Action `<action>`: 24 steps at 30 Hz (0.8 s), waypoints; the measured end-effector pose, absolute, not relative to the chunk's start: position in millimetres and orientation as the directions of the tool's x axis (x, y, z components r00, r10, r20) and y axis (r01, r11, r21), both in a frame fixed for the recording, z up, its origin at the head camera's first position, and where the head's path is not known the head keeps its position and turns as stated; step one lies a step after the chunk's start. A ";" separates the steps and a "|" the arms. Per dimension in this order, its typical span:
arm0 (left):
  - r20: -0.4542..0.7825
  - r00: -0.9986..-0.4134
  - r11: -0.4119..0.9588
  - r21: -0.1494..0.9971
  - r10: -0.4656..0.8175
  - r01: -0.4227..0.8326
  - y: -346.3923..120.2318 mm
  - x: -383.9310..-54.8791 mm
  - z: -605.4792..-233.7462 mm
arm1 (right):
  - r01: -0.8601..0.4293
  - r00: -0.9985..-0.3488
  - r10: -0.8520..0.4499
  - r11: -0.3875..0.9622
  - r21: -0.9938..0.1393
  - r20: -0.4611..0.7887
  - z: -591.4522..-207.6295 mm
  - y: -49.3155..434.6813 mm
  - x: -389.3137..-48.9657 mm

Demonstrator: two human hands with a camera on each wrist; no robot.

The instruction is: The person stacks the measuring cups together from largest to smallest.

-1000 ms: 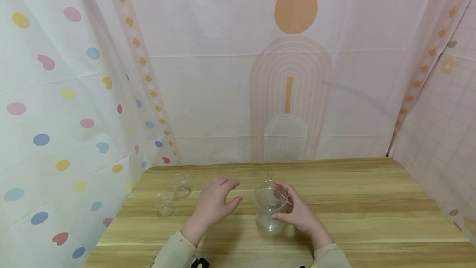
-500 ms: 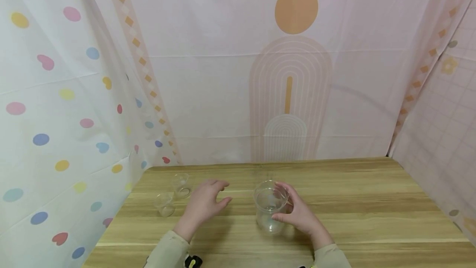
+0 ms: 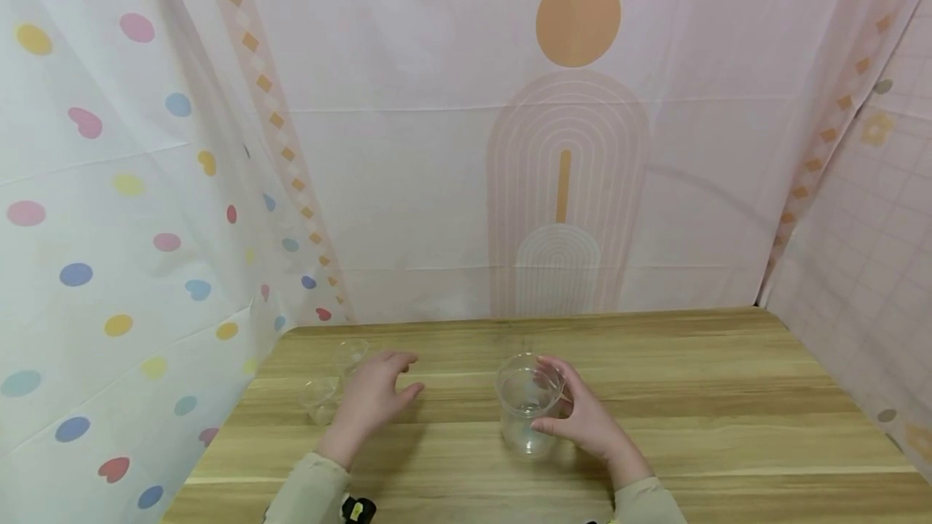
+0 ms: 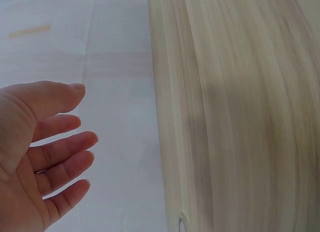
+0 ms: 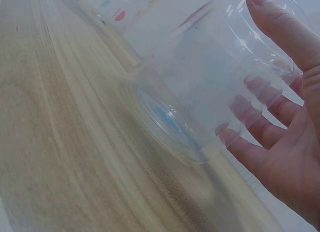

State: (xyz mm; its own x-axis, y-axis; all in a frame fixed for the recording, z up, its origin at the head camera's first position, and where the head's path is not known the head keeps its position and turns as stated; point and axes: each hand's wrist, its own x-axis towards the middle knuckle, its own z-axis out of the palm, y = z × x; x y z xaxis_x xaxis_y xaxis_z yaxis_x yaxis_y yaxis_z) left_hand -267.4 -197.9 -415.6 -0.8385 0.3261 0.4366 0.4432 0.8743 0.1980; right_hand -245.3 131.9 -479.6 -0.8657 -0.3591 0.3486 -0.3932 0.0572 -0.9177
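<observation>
My right hand (image 3: pixel 588 419) holds a large clear plastic cup (image 3: pixel 520 429) from its right side, thumb in front and fingers behind. The cup is upright with its mouth facing up. From the right wrist view, the fingers (image 5: pixel 265 127) show through the transparent wall of the cup (image 5: pixel 185 82), whose base is close over the wooden table. My left hand (image 3: pixel 373 396) hovers over the left part of the table with nothing in it, fingers relaxed and thumb apart. Beside it stand two smaller clear cups, a nearer one (image 3: pixel 317 401) and a farther one (image 3: pixel 353 352) partly hidden by the hand.
A wood-grain table (image 3: pixel 692 395) lies under both hands. Its far edge meets a pale patterned curtain (image 3: pixel 408 209). A dotted cloth (image 3: pixel 131 265) hangs along the left side, and another pale cloth (image 3: pixel 859 289) on the right.
My left hand has moved left, away from the large cup and toward the two smaller cups. The right hand and the large cup have stayed in place.
</observation>
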 end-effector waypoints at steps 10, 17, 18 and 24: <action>0.406 -0.868 0.890 0.223 0.285 0.397 -214.4 -269.5 -413.2 | -0.390 -0.866 -0.364 0.059 -0.919 0.344 -479.4 132.3 -244.5; 0.377 -0.894 0.906 0.241 0.244 0.349 -224.9 -273.9 -410.9 | -0.393 -0.867 -0.356 0.062 -0.918 0.347 -479.8 132.6 -244.9; 0.374 -0.897 0.907 0.245 0.237 0.342 -226.7 -274.8 -410.8 | -0.391 -0.868 -0.357 0.061 -0.918 0.346 -479.9 132.5 -245.0; 0.355 -0.908 0.912 0.255 0.221 0.321 -235.8 -279.6 -408.6 | -0.388 -0.865 -0.363 0.049 -0.920 0.346 -480.0 132.1 -244.3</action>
